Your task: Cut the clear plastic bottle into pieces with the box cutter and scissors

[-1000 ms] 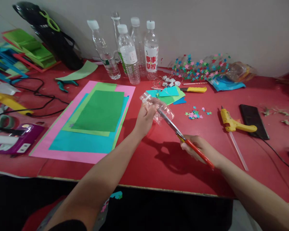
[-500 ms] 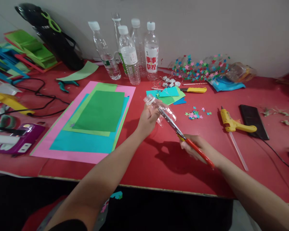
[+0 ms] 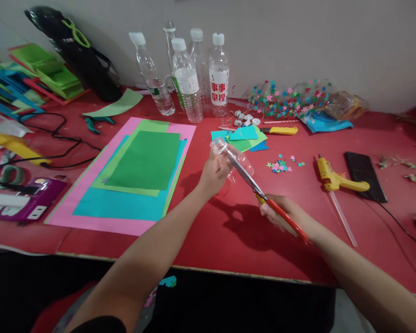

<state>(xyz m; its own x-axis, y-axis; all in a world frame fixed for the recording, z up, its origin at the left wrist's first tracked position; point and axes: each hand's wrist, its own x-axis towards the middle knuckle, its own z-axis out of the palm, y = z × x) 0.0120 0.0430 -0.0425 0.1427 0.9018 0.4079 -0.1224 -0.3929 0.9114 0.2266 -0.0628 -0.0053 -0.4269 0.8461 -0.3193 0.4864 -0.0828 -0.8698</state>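
Note:
Near the middle of the red table [image 3: 201, 240], my left hand [image 3: 214, 173] grips a clear plastic bottle piece [image 3: 241, 159] just below its open neck, which points up and to the left. My right hand [image 3: 284, 212] is closed on the handles of large red-handled scissors [image 3: 244, 173]. Their blades reach up and left to the plastic close to my left fingers; whether they bite into it cannot be made out. Both hands are above the table surface.
Stacked coloured paper [image 3: 143, 159] lies left, below several bottles [image 3: 189, 88]. Paper scraps [image 3: 244, 134], a yellow cutter [image 3: 282, 131] and small stars [image 3: 280, 165] lie behind the hands. A glue gun [image 3: 333, 178] and a black phone [image 3: 364, 175] are right, a purple device [image 3: 43, 199] far left.
The bottle piece has turned slightly in my left hand, its neck opening now facing more upward. My left hand has shifted a little right; my right hand and the scissors are nearly still.

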